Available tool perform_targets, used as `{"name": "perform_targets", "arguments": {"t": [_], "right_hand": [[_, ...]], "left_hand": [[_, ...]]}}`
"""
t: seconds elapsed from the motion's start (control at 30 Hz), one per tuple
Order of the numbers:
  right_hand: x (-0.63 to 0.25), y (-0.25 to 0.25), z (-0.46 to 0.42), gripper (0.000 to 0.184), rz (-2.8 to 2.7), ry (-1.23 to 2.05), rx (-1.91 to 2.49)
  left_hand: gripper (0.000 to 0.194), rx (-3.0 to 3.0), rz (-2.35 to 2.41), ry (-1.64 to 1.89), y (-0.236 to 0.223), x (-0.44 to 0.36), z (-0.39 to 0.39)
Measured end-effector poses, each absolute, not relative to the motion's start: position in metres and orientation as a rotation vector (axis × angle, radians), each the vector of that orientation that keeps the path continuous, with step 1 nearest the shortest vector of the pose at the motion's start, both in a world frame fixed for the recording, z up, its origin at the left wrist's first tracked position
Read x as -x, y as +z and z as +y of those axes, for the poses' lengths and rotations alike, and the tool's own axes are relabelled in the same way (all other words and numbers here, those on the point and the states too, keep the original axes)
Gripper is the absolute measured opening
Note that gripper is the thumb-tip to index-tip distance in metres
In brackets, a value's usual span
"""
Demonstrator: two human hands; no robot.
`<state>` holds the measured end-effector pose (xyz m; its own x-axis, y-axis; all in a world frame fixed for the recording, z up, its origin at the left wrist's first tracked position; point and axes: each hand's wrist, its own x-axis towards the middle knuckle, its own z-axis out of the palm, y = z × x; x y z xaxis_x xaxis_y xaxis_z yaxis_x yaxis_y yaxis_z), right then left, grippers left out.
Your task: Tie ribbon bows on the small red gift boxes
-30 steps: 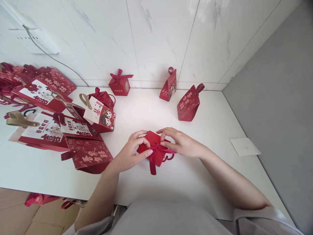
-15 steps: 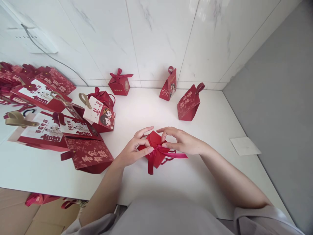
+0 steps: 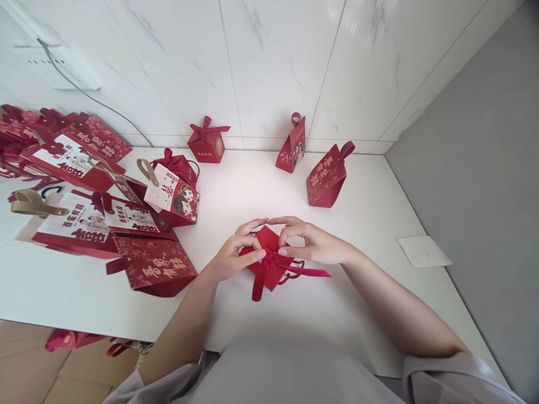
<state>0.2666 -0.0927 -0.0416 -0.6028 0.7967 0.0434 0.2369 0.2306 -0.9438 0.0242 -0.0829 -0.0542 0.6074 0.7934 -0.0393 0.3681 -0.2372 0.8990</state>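
A: Status on the small red box point(image 3: 269, 259)?

B: It sits on the white tabletop point(image 3: 269, 191) just in front of the person. Both hands are on it. Left hand point(image 3: 232, 257) is on its left side, right hand point(image 3: 314, 244) on its right, fingertips meeting above the box top.

A: Fingers?

B: Pinched shut on both sides. Left thumb and forefinger close on the ribbon point(image 3: 269, 268) at the knot; the right ones grip the ribbon just right of the knot. One ribbon tail hangs toward the person, the other trails out to the right of the box across the tabletop.

A: So which step?

B: Looks like tying the bow on the lid. The knot seems formed but not dressed: tails are uneven and no clear loops show. That is a judgement; the fingers hide the knot centre.

A: Next move needs what?

B: Probably an even pull from both sides while the box stays flat, so the knot seats over the middle. A small red cord handle shows at the box's right; the ribbon should stay clear of it.

A: Surroundings?

B: A finished bowed box point(image 3: 207, 143) stands at the wall, well behind the red box. Two pointed gift bags point(image 3: 327, 177) stand behind and to its right. A pile of flat bags point(image 3: 101, 219) lies to its left. A paper slip point(image 3: 423, 251) lies far right.
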Motion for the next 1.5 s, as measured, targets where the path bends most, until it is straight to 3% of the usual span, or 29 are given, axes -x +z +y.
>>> {"name": "perform_targets", "arguments": {"t": [0.23, 0.4, 0.6, 1.13, 1.33, 1.5], "right_hand": [[-0.267, -0.041, -0.091, 0.022, -1.992, 1.454, 0.867], [-0.267, -0.043, -0.091, 0.013, -2.011, 1.452, 0.847], [-0.268, -0.044, -0.088, 0.024, -1.984, 1.535, 0.815], [-0.269, -0.055, -0.085, 0.023, -1.844, 1.62, 0.807], [-0.264, -0.07, -0.078, 0.026, -1.697, 1.752, 0.672], [-0.264, -0.072, -0.079, 0.021, -1.694, 1.675, 0.688]], "left_hand": [[0.037, -1.746, 0.924, 0.555, -0.053, -0.024, -0.082], [0.03, -1.772, 0.916, 0.533, -0.055, -0.022, -0.082], [0.028, -1.723, 0.862, 0.546, -0.061, -0.018, -0.082], [0.025, -2.051, 0.992, 0.633, -0.051, -0.017, -0.083], [0.028, -1.883, 0.829, 0.728, -0.065, -0.014, -0.077], [0.024, -1.795, 0.677, 0.736, -0.071, -0.016, -0.075]]}}
